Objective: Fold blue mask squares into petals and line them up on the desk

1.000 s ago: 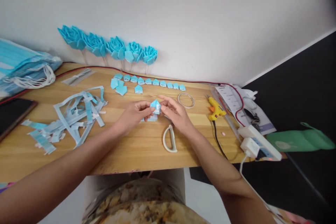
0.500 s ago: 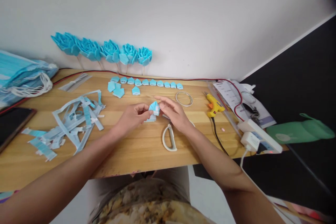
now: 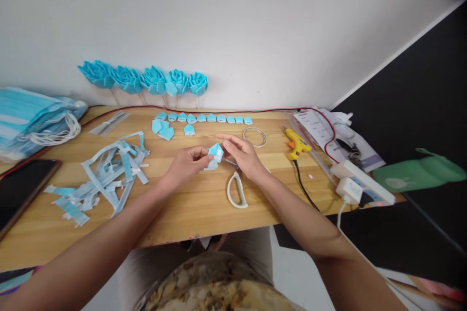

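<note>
My left hand (image 3: pixel 191 161) pinches a small folded light-blue petal (image 3: pixel 216 151) between thumb and fingers. It looks like mask fabric, with a pointed top and a white patch. The thumb and a finger of my right hand (image 3: pixel 243 154) close on its right edge, while the index finger reaches out above it. Another pale blue piece (image 3: pixel 211 165) shows just below the petal. Under my right hand lie scissors with a white handle (image 3: pixel 237 192); the hand hides much of them. A row of finished folded petals (image 3: pixel 211 117) stands beyond my hands.
Blue fabric flowers on sticks (image 3: pixel 153 80) lean on the wall. Cut strips (image 3: pixel 109 175), a phone (image 3: pixel 27 194) and a bag of masks (image 3: pixel 32 116) are left. Rightward are a tape ring (image 3: pixel 255 137), yellow glue gun (image 3: pixel 297 145), power strip (image 3: pixel 368 187) and green pouch (image 3: pixel 419 174).
The view has tilted slightly, so the scene sits a little differently. The petal in my fingers has turned slightly and shows more of its front; both hands stay in nearly the same place.
</note>
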Demonstrator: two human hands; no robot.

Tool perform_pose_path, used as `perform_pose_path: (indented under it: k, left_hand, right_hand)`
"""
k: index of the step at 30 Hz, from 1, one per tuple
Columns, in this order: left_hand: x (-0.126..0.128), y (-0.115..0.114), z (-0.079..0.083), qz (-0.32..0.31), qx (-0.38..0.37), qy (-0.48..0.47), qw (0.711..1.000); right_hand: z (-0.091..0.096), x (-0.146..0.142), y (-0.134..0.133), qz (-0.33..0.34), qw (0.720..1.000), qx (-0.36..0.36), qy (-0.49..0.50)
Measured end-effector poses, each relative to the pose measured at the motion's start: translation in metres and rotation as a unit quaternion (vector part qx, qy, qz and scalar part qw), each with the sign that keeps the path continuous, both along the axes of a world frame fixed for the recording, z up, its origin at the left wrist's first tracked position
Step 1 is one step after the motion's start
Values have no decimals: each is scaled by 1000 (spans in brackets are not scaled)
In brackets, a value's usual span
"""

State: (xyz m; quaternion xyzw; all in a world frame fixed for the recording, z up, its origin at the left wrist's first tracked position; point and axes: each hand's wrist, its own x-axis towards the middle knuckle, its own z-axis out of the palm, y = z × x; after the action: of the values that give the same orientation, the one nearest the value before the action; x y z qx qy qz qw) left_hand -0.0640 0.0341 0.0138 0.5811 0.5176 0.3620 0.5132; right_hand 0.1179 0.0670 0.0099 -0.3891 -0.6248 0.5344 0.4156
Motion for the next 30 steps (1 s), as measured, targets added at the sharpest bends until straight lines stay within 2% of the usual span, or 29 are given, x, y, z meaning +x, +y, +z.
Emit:
perform_pose_path:
  k: [4,11,16,23,26,30]
  left_hand:
    - [0,1,1,13,-2,-2,1000]
    - [-1,3,7,27,-4,-25,999]
    - [-3,3,7,22,2,-9,1000]
    - [4,-1,0,-1,32,19,999]
    - [6,-2,-1,-18,43,27,999]
    - [5,-2,2,-8,21,6,1000]
  right_hand:
    - [-2,0,3,18,999,-19,19]
    - [-6,0,7,-10,998,-53,46]
    - [-2,0,5,-1,996,-63,56]
    - [-3,-2,1,67,998,-1,17]
    - [-4,-3,1,56,998,14,5]
    - [-3,0,5,10,998,-26,48]
